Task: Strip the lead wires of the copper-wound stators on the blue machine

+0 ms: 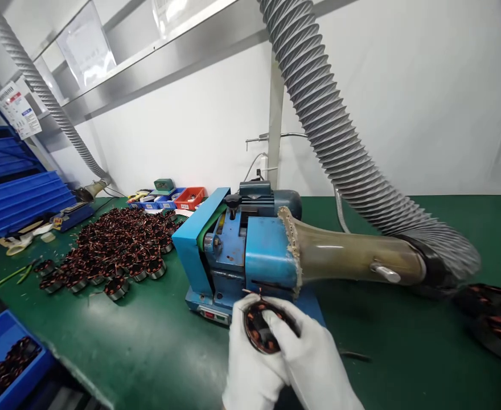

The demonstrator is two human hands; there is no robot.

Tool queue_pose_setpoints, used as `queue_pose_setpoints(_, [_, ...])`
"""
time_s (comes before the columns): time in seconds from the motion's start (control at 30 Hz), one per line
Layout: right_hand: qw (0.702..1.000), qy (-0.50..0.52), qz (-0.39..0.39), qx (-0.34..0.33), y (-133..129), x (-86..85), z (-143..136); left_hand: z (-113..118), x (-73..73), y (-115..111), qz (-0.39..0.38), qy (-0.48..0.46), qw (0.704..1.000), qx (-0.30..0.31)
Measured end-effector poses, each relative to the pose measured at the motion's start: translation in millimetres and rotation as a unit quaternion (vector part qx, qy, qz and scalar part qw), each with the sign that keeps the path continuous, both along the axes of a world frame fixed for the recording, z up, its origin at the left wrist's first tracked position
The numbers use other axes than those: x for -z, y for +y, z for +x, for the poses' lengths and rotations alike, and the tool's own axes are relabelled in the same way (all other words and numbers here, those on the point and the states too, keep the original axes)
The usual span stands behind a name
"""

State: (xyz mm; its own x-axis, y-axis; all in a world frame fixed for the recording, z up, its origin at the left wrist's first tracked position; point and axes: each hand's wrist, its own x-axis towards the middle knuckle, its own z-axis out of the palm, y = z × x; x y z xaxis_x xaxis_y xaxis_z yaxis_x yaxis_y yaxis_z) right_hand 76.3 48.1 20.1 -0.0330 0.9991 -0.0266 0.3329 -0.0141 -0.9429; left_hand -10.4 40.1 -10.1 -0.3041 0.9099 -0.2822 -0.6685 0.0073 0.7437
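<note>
My left hand point(250, 361), in a white glove, is closed around the left side of a motor stator point(257, 330), a dark ring wound with copper wire. My right hand point(306, 347), gloved the same way, grips its right side with the thumb laid over the ring's middle. Thin wire ends stick up from its far edge. Just beyond the ring stands a blue belt-driven machine point(271, 247) with a motor on top. The stator is close to the front of that machine; whether they touch I cannot tell.
A heap of copper-wound stators point(122, 245) covers the left of the green bench point(156, 336). More stators point(496, 319) lie at the right. A translucent duct point(357, 253) joins the machine to a grey hose point(340, 125). A blue bin point(9, 359) sits lower left.
</note>
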Motion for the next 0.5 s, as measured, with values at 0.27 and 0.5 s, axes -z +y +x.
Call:
queue_pose_setpoints(0.27, [0.998, 0.032, -0.020, 0.043, 16.8, -26.1, -2.9, 7.6, -25.7, 15.1, 0.071, 0.003, 0.997, 0.014])
queue_pose_setpoints(0.5, [0.997, 0.064, -0.011, 0.039, -18.6, -7.4, 3.9, 0.2, -24.7, -17.4, -0.028, 0.001, 0.998, 0.060])
